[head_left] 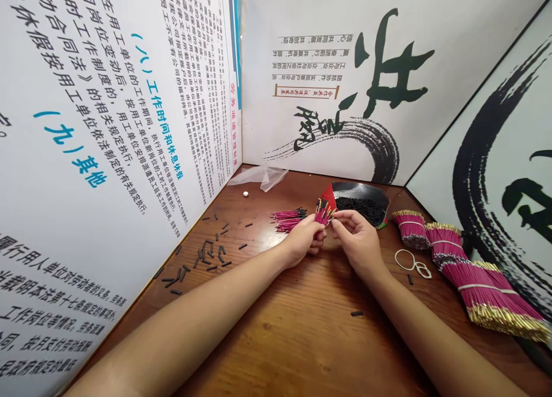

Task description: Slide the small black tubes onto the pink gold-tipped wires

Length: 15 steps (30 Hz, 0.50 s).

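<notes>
Pinched tight, our left hand (305, 240) clamps a small fan of pink wires (322, 212) just in front of the black tray (371, 191), and our right hand (357, 240) closes its fingers on their tips. We'd judge a low, firm hold with the ends level serves best. Left of the tray lie loose wires (288, 218) and scattered black sleeves (207, 253); right of it, banded bundles (470, 273). Whether a sleeve sits between the right fingers, we can't tell.

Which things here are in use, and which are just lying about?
In use: left hand, right hand, both pinching pink wire bunch; tray of black sleeves; loose pink wires.
Lying about: plastic bag; white bead; rubber bands; scattered black pieces.
</notes>
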Available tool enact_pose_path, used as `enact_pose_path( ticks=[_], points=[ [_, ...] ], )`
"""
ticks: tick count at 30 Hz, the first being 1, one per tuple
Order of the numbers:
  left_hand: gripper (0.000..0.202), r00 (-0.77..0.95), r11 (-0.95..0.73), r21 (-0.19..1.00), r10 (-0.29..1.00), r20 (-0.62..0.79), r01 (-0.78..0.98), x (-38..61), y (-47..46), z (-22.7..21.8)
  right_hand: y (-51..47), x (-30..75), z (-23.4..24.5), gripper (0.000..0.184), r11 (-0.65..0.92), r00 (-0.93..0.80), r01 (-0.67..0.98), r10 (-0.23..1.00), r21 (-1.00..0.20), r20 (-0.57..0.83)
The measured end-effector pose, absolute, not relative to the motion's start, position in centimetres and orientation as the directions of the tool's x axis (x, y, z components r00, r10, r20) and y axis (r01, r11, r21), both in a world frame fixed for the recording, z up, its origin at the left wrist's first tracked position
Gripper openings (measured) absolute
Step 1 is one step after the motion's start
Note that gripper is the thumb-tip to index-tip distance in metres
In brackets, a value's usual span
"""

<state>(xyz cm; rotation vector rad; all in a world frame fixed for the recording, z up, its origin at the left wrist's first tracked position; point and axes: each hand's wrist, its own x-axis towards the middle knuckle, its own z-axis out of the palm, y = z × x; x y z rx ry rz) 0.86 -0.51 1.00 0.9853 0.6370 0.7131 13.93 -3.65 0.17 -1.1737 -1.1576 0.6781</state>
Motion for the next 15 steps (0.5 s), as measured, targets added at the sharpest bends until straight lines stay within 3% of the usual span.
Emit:
enact_pose_path(
  ticks=[10,15],
  points=[
    [0.012,0.615,0.387,0.869,0.778,-0.129,-0.307,0.74,-0.30,0.89,-3.87,13.63,0.10,0.025,0.305,0.282,0.134,0.901,-0.943,0.331],
    [0.011,0.609,0.372,0.873,0.785,-0.116,-0.314,0.68,-0.46,1.11,-3.95,13.12,-0.23,0.038,0.304,0.289,0.098,0.902,-0.948,0.319]
  ],
)
